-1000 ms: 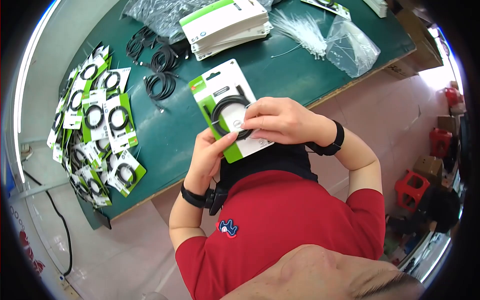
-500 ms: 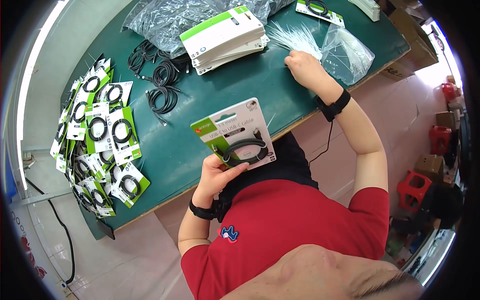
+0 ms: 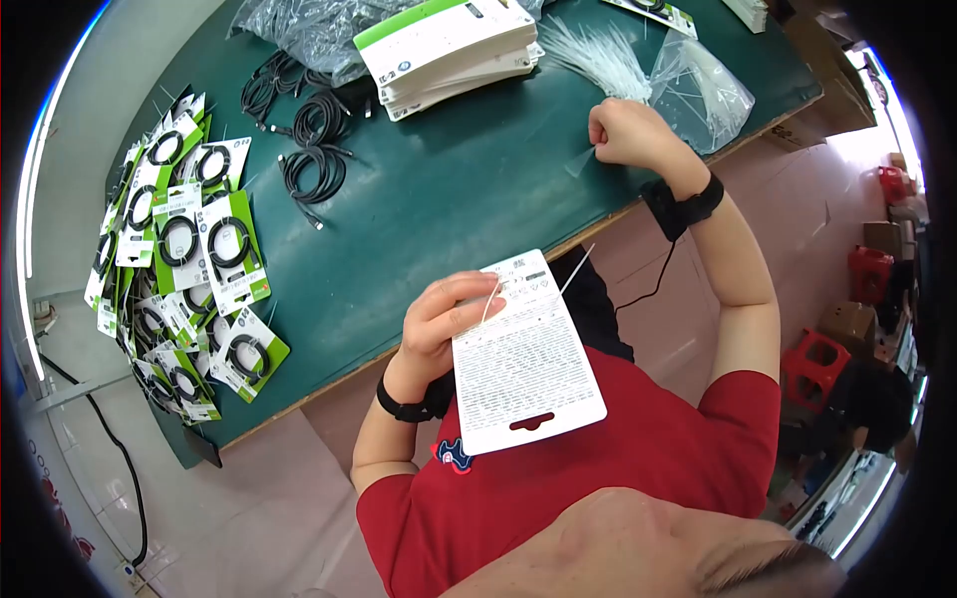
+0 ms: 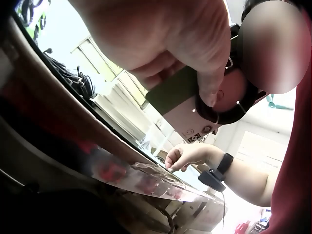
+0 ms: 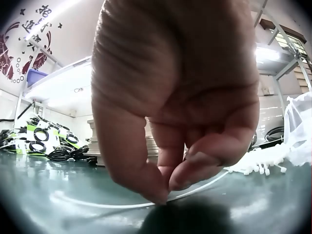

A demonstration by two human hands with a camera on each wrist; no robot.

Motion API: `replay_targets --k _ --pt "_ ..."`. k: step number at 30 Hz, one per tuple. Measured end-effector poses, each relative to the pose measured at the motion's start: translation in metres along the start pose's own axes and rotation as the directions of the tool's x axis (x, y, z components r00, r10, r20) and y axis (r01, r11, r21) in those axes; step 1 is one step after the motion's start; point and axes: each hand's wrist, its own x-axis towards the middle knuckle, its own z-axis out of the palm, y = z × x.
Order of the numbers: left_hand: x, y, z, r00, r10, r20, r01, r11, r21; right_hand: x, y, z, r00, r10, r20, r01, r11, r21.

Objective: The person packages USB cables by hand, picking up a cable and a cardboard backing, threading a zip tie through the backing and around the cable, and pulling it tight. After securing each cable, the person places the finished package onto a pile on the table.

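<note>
"What did the left hand hold?"

"A white printed card, gripped between thumb and fingers close to one edge. The card was off the table, just beyond its near edge, in front of the person's red shirt. Its text side faced the head camera, and its slotted end pointed toward the body."

"Was anything attached?"

"A black coiled cable lay against the other face. Two thin white strips stuck out at the end away from the body, one beside the fingers and one past the opposite edge. The left wrist view was dim, so the thumb only seemed to press on the coil."

"And the right hand?"

"It was low over the table, its fingertips pinched together on a white cable tie that curved out to either side."

"What surrounded it?"

"A fanned bundle of white ties was close by, with a clear plastic bag next to that. Farther left stood a stack of cards, then loose black coils. A heap of packaged cables covered the table's left end."
</note>
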Motion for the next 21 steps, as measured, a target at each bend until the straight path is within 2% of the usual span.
replay_targets --k 2,3,6,10,15,18,21 --pt "-0.001 0.001 -0.001 0.998 0.057 -0.021 -0.056 0.998 0.037 -0.002 -0.003 0.003 0.997 -0.068 -0.029 0.065 0.992 -0.107" --pt "-0.003 0.003 -0.003 0.999 0.042 -0.023 -0.041 0.998 0.042 -0.002 -0.004 0.008 0.997 -0.076 -0.019 0.074 0.992 -0.098" --pt "-0.005 0.004 -0.004 0.997 0.072 -0.028 -0.071 0.996 0.045 -0.006 0.001 0.014 0.966 -0.227 -0.126 0.187 0.945 -0.269" --pt "-0.01 0.001 -0.002 0.998 0.054 -0.03 -0.052 0.997 0.05 -0.004 0.005 0.008 0.974 -0.223 -0.03 0.209 0.946 -0.246" --pt "-0.012 -0.001 -0.001 0.998 0.054 -0.025 -0.053 0.998 0.046 -0.011 0.002 0.006 0.952 -0.3 -0.067 0.285 0.943 -0.172" --pt "-0.014 -0.003 0.0 0.999 0.042 -0.032 -0.04 0.997 0.062 -0.017 -0.004 0.007 0.869 -0.484 -0.101 0.431 0.841 -0.326" --pt "-0.014 -0.006 0.003 0.999 0.038 -0.039 -0.036 0.998 0.041 -0.019 -0.007 0.005 0.855 -0.511 -0.091 0.451 0.818 -0.356"
